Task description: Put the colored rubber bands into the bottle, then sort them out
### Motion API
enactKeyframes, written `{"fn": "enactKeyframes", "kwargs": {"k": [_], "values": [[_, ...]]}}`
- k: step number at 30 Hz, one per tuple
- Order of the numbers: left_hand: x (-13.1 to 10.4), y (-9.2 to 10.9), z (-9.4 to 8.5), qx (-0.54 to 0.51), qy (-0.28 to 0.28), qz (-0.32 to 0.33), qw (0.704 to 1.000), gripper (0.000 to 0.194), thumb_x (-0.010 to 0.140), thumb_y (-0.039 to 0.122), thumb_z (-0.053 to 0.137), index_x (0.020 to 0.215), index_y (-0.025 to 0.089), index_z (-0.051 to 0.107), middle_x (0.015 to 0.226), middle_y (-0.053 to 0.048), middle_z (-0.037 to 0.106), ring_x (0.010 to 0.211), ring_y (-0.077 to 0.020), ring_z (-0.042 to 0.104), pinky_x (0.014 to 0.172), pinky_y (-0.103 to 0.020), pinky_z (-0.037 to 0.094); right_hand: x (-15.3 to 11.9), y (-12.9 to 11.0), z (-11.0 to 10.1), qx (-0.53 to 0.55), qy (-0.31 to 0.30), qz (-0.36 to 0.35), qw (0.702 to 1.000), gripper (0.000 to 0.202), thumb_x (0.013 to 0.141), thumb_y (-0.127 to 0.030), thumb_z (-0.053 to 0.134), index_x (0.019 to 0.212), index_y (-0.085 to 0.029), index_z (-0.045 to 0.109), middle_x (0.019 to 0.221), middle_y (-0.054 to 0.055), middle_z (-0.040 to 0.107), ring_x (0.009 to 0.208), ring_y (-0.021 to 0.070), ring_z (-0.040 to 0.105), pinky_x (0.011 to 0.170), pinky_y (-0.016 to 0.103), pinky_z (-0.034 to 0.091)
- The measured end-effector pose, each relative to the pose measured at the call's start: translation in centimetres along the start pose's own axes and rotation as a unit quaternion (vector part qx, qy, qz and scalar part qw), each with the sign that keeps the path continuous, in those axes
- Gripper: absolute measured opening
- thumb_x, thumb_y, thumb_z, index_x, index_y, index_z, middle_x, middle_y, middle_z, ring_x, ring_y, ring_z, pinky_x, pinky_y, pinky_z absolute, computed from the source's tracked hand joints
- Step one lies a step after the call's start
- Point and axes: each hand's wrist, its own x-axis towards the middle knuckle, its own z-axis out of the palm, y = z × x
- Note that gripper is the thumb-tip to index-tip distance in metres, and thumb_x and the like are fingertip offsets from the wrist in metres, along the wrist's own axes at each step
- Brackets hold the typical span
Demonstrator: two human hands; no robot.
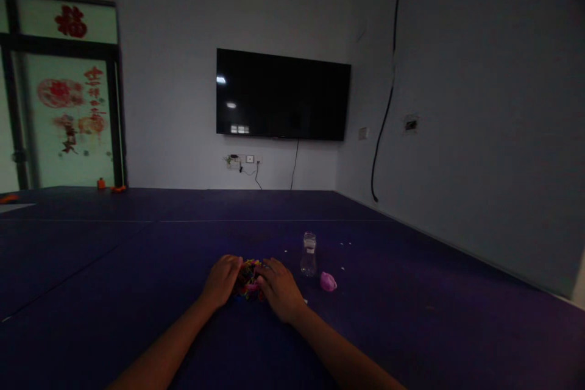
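A small heap of thin, many-coloured bits [249,280] lies on the dark purple surface; they look like little loops or bands, too small to make out for certain. My left hand [223,280] rests against the heap's left side, its fingers stretched along the edge. From the right, my right hand [278,286] lies with fingers apart over the heap's near right part, hiding some of it. Just beyond my right hand stands a clear plastic bottle [308,259] without its lid. Close to the bottle sits a pink cap-like piece [328,281].
Tiny white scraps [342,268] are scattered right of the bottle. The purple surface [137,268] stretches to the back wall, where a television [283,97] hangs. Orange objects [101,183] stand far left by the glass door [68,116]. A black cable [384,122] hangs on the right wall.
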Motion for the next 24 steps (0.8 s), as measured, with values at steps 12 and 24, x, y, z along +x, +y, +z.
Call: {"fn": "enactKeyframes", "kwargs": {"k": [12, 24], "values": [[0.04, -0.21, 0.28, -0.027, -0.012, -0.03, 0.999, 0.055, 0.086, 0.055, 0.024, 0.08, 0.019, 0.066, 0.088, -0.009, 0.068, 0.09, -0.0224, 0.061, 0.087, -0.036, 0.045, 0.15, 0.33, 0.47, -0.005, -0.021, -0.009, 1.0, 0.036, 0.094, -0.036, 0.034, 0.117, -0.024, 0.059, 0.126, 0.007, 0.055, 0.122, 0.0248, 0.042, 0.1, 0.043, 0.032], [0.3, -0.18, 0.35, -0.06, -0.051, -0.023, 0.997, 0.057, 0.085, 0.056, 0.026, 0.076, 0.02, 0.07, 0.089, -0.007, 0.069, 0.091, -0.0223, 0.06, 0.089, -0.036, 0.044, 0.1, 0.38, 0.6, 0.0, -0.053, -0.021, 0.998, 0.037, 0.094, -0.035, 0.032, 0.119, -0.023, 0.056, 0.126, 0.006, 0.055, 0.126, 0.0252, 0.038, 0.103, 0.048, 0.026]]}}
